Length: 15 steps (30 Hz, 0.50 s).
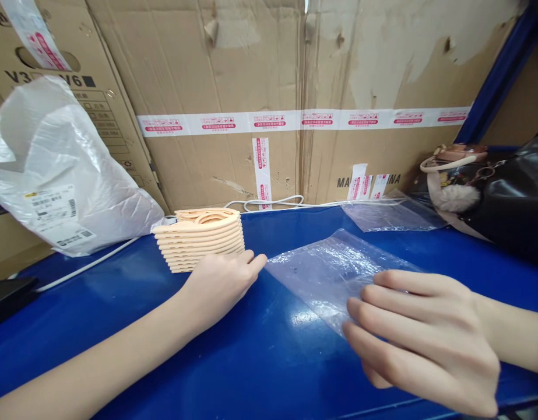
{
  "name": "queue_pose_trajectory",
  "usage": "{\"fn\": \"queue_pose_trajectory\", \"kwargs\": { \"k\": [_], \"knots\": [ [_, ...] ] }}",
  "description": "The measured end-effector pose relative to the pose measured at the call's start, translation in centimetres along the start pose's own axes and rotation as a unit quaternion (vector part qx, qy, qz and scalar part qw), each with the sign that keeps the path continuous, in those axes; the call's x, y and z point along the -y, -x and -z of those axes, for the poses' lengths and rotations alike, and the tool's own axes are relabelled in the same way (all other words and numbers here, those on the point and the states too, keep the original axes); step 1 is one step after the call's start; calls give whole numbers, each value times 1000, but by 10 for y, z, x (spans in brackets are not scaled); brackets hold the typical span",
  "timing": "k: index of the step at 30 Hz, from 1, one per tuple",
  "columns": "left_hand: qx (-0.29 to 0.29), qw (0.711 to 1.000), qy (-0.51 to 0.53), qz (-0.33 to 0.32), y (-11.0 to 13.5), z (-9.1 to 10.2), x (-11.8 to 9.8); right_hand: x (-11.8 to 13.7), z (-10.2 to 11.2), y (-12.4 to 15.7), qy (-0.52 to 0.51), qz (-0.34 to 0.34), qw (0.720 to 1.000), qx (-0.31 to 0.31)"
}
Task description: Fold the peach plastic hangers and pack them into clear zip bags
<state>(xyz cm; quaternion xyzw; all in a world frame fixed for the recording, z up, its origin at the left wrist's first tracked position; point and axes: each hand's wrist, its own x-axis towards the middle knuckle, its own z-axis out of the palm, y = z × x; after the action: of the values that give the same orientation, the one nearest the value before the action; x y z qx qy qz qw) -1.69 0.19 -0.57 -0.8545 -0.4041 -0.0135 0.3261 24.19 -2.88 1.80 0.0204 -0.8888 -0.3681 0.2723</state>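
My left hand is closed in a pinch at the left corner of a clear plastic bag, just to the right of a stack of peach-coloured slotted pieces. The stack stands on the blue tabletop, and my wrist covers part of its lower front. Over the near right part of the bag spreads my right hand. Its fingers are apart and slightly bent, with the fingertips at the film. The thumb is mostly hidden beneath them. The bag lies flat and looks thin and shiny.
Large cardboard boxes wall the back of the blue table. A white plastic parcel leans at left, near a dark object. A white cable runs behind. Another clear bag and a black handbag lie at right.
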Motion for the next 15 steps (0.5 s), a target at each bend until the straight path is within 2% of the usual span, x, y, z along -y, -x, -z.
{"fn": "queue_pose_trajectory", "kwargs": {
  "k": [2, 5, 7, 10, 12, 15],
  "knots": [
    [7, 1000, -5, 0, 0, 0, 0, 0, 0, 1, 2, 2, 1000, 5],
    [19, 1000, -13, 14, 2, 2, -2, 4, -4, 2, -13, -20, 999, -23],
    [-7, 1000, -3, 26, 3, 4, -5, 10, -10, 1, -28, -31, 999, -26],
    [-60, 994, 90, 31, 4, 7, -11, 17, -18, -1, -87, -47, 995, 33],
    [-43, 981, 188, 22, 5, 8, -15, 19, -23, -2, -154, -74, 983, 63],
    [24, 960, 279, -9, 5, 7, -16, 10, -22, -3, -268, -148, 948, 87]
  ]
}}
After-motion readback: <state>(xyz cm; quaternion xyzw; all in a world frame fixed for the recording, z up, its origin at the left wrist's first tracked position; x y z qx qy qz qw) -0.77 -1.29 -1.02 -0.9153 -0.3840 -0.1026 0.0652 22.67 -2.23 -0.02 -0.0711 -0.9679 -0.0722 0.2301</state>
